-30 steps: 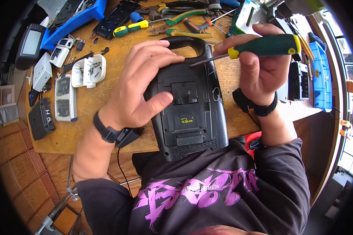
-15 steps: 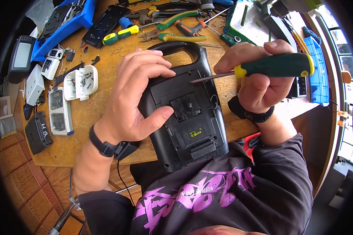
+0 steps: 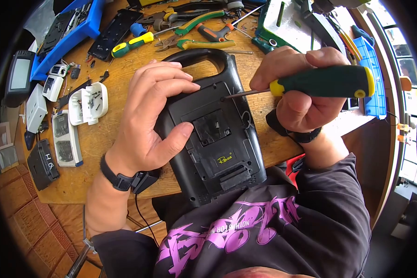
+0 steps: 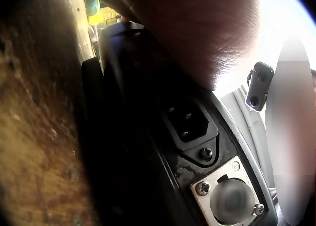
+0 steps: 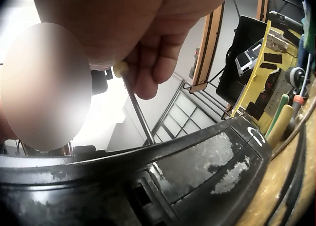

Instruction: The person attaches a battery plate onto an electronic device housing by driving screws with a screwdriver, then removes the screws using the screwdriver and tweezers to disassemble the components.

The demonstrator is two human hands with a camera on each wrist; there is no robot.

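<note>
A black Rolux case (image 3: pixel 194 167) with a carrying handle (image 3: pixel 224 60) lies in front of the torso, panel side up. My left hand (image 3: pixel 148 111) rests on its left part, fingers over the upper panel and thumb on the middle. A power inlet (image 4: pixel 190 122) and a metal plate (image 4: pixel 197 196) with screws show on its side in the left wrist view. My right hand (image 3: pixel 294 88) grips the dark green and yellow handle of a screwdriver (image 3: pixel 329 81). Its shaft (image 5: pixel 138 110) slants down to the case, tip at a small hole in the upper right of the panel.
Pliers (image 3: pixel 206 21) and another screwdriver (image 3: pixel 132 44) lie at the back of the wooden table (image 3: pixel 95 162). On the left stand a blue bin (image 3: pixel 67 34), a white box of screws (image 3: pixel 89 104) and a black part marked HQ (image 3: pixel 42 164). A light blue crate (image 3: pixel 374 78) sits at right.
The head view has shifted, and the case now appears lower and more tilted. The screwdriver's handle has dropped in view along with the right hand, while its tip stays at the panel's upper part.
</note>
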